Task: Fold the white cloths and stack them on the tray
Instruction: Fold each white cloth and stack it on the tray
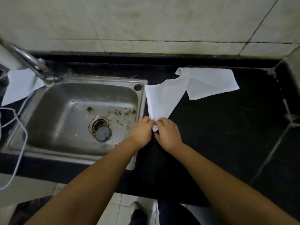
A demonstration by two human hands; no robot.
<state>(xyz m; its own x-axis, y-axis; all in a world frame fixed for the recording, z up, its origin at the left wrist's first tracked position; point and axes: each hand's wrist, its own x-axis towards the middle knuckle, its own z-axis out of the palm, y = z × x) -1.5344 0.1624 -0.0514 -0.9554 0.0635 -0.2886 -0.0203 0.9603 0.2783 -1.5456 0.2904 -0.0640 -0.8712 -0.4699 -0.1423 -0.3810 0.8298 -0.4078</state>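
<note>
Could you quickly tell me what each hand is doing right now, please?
Left hand: closed, pinching the near corner of the white cloth.
Right hand: closed, pinching the same corner.

One head-worn view — looking steeply down, close over the counter (211, 135) and sink (81, 111).

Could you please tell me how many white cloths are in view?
3: one pinched by both hands, one flat behind it on the counter, one left of the sink by the faucet.

One white cloth (164, 98) lies triangle-folded, overlapping another (211, 83) lying flat.
</note>
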